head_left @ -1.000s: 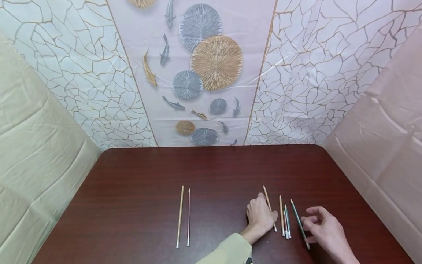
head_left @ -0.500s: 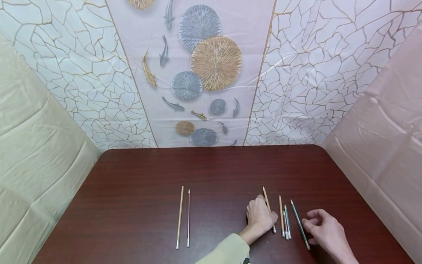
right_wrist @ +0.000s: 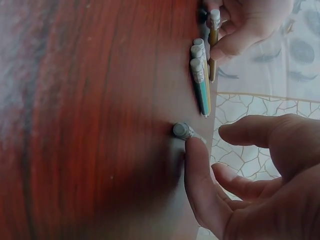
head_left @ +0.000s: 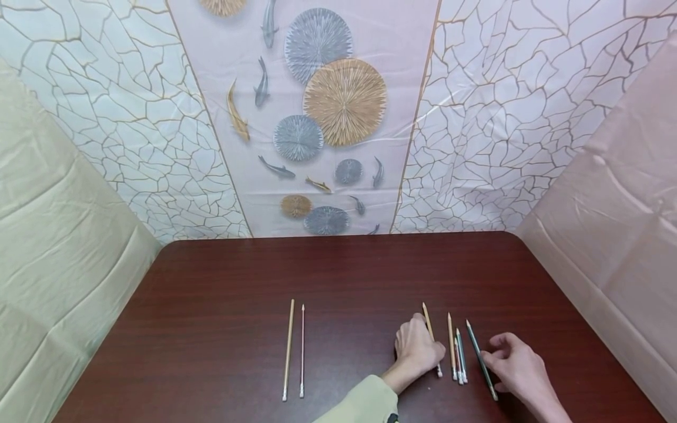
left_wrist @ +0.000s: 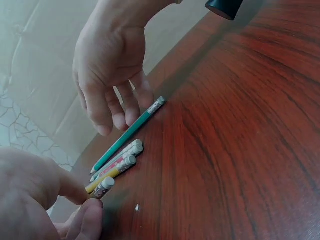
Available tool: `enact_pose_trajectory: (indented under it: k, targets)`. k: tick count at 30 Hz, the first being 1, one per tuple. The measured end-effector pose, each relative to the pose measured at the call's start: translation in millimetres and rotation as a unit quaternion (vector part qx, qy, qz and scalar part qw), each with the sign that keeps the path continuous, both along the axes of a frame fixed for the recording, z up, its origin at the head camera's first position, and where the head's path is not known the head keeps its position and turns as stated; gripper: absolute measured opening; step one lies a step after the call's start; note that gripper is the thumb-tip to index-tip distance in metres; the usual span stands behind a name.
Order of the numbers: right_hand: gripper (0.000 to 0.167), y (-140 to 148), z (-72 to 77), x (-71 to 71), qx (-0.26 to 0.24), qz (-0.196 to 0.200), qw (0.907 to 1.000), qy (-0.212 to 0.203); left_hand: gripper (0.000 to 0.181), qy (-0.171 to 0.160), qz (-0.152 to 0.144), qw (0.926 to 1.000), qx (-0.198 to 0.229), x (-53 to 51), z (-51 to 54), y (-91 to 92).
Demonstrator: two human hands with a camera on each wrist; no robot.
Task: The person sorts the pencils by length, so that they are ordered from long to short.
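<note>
My left hand [head_left: 418, 346] pinches a yellow pencil [head_left: 428, 322] lying on the table; in the right wrist view its fingers [right_wrist: 232, 44] grip that pencil [right_wrist: 213, 35] below the eraser. My right hand [head_left: 522, 369] is beside a green pencil [head_left: 478, 352], fingers loosely bent and apart. One finger [right_wrist: 196, 160] looks to be at the green pencil's eraser end [right_wrist: 181, 130]; contact is hard to tell. Between the hands lie another yellow pencil [head_left: 452, 346] and several thinner-looking ones, including a teal one [head_left: 461, 355], close together, erasers toward me.
On the left half of the dark red table [head_left: 211, 294] lie a gold pencil or stick [head_left: 288, 352] and a pink pencil [head_left: 302, 352], roughly parallel. Patterned cloth [head_left: 476, 117] hangs behind the table, with plain cloth [head_left: 608, 223] along the sides.
The yellow pencil in my left hand has slid slightly toward me and turned a little. My right hand has shifted slightly left, closer to the green pencil.
</note>
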State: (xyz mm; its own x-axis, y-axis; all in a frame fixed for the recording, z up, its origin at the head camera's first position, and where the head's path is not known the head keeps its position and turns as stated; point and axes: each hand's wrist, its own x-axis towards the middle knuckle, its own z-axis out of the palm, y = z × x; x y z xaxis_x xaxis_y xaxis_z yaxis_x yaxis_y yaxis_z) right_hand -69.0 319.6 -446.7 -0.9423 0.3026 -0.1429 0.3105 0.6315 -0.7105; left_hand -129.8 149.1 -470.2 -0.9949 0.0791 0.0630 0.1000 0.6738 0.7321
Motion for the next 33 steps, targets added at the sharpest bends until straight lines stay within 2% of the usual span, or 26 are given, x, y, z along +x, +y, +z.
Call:
enact_pose_trajectory:
  k: [4,9,13,24,33]
  targets:
    - [0.037,-1,-0.9,-2.3,0.023,0.011,0.9996,0.011,0.034,-0.022,0.002,0.9998,0.001,0.2,2.4,-1.6]
    - [0.037,-1,-2.3,-6.0,0.065,0.031,0.9971,0.022,0.037,-0.031,0.001,0.9995,-0.005,1.6,6.2,-4.9]
    - [0.038,0,-3.0,-9.4,0.087,0.048,0.9949,0.016,0.039,-0.040,0.000,0.9992,-0.004,2.1,7.2,-6.2]
    - [0.039,-2,-5.1,-10.8,0.087,0.060,0.9944,0.011,0.044,-0.054,-0.002,0.9985,0.001,2.9,8.8,-10.2]
    - [0.033,-4,-5.4,-12.7,0.094,0.050,0.9943,-0.001,0.045,-0.046,-0.007,0.9989,0.002,3.6,9.0,-13.7]
